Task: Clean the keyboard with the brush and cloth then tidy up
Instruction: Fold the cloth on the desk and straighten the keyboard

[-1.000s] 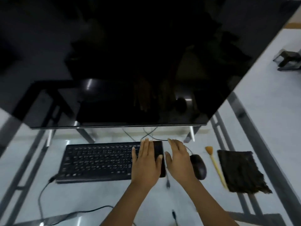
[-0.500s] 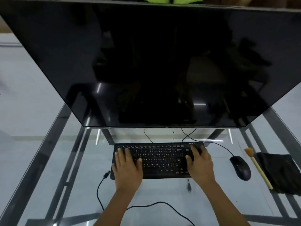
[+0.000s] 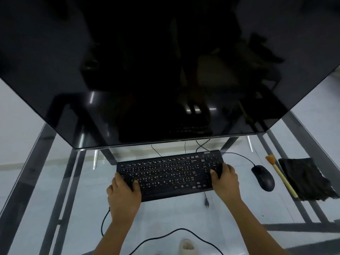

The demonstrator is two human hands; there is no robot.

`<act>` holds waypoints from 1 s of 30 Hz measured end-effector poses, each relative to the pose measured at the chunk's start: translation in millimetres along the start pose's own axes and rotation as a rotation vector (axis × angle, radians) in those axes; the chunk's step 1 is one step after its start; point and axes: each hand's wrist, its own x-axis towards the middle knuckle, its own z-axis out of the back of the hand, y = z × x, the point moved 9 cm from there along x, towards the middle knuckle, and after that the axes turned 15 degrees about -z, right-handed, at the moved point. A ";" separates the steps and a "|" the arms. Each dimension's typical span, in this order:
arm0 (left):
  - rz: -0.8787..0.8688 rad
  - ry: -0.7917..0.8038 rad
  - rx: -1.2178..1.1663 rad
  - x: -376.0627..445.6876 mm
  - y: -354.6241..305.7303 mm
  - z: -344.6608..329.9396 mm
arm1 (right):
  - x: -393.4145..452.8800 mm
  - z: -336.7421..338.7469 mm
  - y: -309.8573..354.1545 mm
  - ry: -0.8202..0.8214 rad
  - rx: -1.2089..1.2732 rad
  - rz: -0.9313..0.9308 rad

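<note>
Monitor (image 3: 165, 70) top cut off by frame edge; keyboard (image 3: 171, 173) end corners under hands; key legends too small.

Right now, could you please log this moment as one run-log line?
left hand: grips keyboard left end | right hand: grips right end | brush, black cloth: untouched, right of mouse

So there's one keyboard (image 3: 170, 173), one mouse (image 3: 263, 177), one brush (image 3: 281, 178), one dark cloth (image 3: 304, 179), one big monitor (image 3: 165, 70), two hands.
</note>
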 end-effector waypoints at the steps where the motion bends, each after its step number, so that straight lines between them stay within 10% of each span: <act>1: -0.013 -0.008 -0.001 5.2 -1.6 -0.6 | 4.1 0.5 4.6 -0.002 0.023 0.014; 26: -0.115 -0.057 0.044 77.2 -5.6 -12.5 | 51.2 -5.5 50.9 -0.004 0.060 0.144; 30: -0.165 -0.069 0.135 55.9 -18.8 -14.7 | 56.6 48.0 -4.2 -0.200 -0.090 0.082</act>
